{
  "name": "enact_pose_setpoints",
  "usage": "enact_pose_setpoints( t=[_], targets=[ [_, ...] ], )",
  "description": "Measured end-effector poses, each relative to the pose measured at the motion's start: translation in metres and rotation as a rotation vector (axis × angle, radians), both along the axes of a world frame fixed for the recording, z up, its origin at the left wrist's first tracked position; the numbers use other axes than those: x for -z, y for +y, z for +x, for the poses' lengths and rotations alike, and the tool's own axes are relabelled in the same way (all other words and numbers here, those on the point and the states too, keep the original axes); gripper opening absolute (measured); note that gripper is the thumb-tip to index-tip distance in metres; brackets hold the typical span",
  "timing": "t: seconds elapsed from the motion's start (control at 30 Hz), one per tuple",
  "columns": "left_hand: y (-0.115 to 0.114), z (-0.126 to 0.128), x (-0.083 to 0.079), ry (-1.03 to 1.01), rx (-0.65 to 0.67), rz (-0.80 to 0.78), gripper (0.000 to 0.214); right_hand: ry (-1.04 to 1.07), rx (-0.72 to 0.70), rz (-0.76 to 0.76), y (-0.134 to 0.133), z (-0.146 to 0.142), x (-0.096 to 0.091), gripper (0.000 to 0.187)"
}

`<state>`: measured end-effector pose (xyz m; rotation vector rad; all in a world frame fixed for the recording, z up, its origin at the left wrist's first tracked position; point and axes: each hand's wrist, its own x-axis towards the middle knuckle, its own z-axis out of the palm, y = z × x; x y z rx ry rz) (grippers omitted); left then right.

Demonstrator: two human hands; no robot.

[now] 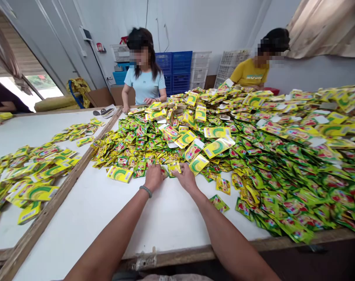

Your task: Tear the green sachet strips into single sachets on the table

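Both of my hands are at the front edge of a big heap of small sachets. My left hand [154, 178], with a bracelet at the wrist, has its fingers curled down against green sachets [139, 169]; its fingertips are partly hidden, so what they grip is unclear. My right hand [187, 178] pinches a small yellow sachet [174, 168] between thumb and fingers. Just left of my left hand lies a flat yellow box [119, 174]. Another yellow box [199, 164] rests on the heap beyond my right hand. A loose yellow sachet [223, 185] lies to the right.
A wooden strip [66, 181] divides the white table [101, 218]. More yellow boxes [41, 191] lie left of it. Sachets pile high on the right, with boxes over them. Two people stand across the table; blue crates [181, 66] are stacked behind. A sleeve shows far left.
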<state>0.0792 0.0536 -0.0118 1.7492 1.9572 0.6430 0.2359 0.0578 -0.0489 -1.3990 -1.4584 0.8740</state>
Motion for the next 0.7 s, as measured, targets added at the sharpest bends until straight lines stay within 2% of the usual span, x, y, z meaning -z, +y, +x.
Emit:
enact_pose_setpoints(
  t=[0.17, 0.23, 0.37, 0.5, 0.6, 0.7],
  targets=[
    [-0.009, -0.013, 0.005, -0.213, -0.025, -0.069, 0.021, 0.009, 0.026, -0.044, 0.003, -0.003, -0.004, 0.015],
    [-0.02, -0.021, 0.005, -0.356, -0.059, -0.094, 0.025, 0.041, 0.002, -0.053, 0.004, 0.0, -0.009, 0.014],
    [-0.041, -0.034, 0.006, -0.657, -0.156, -0.126, 0.036, 0.251, -0.15, -0.104, -0.001, 0.004, -0.022, 0.018],
    [-0.055, -0.038, 0.009, -0.861, -0.219, -0.139, 0.038, 0.415, -0.35, -0.189, -0.012, -0.002, -0.027, 0.025],
    [-0.061, -0.037, 0.01, -0.954, -0.214, -0.164, 0.038, 0.331, -0.444, -0.145, -0.019, -0.012, -0.022, 0.019],
    [-0.065, -0.036, 0.011, -1.02, -0.151, -0.187, 0.038, 0.175, -0.449, -0.073, -0.022, -0.021, -0.015, 0.015]
  ],
)
